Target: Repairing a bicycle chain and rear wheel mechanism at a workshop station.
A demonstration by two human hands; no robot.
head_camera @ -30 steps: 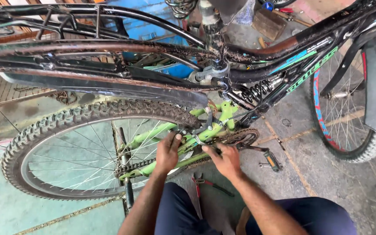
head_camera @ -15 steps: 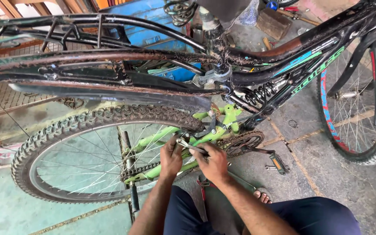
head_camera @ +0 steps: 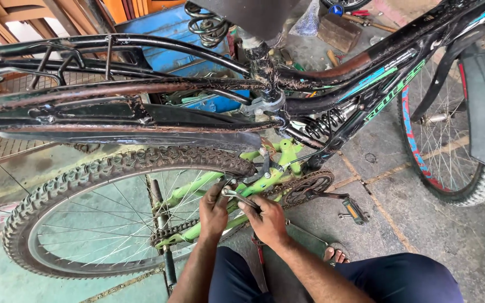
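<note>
Grey concrete floor [head_camera: 422,224] with cracked seams, blue metal box [head_camera: 164,28] behind, wooden block [head_camera: 338,31], daylight

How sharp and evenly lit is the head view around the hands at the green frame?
Head view: soft even daylight, no harsh glare; left hand and right hand are sharp on the lime-green metal chainstay; the knobby black rear tyre is crisp; wide-angle bending curves the black rear mudguard.

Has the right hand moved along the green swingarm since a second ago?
Yes. The right hand has shifted back along the green swingarm, away from the crank chainring towards the rear wheel, and now sits beside the left hand.
</note>
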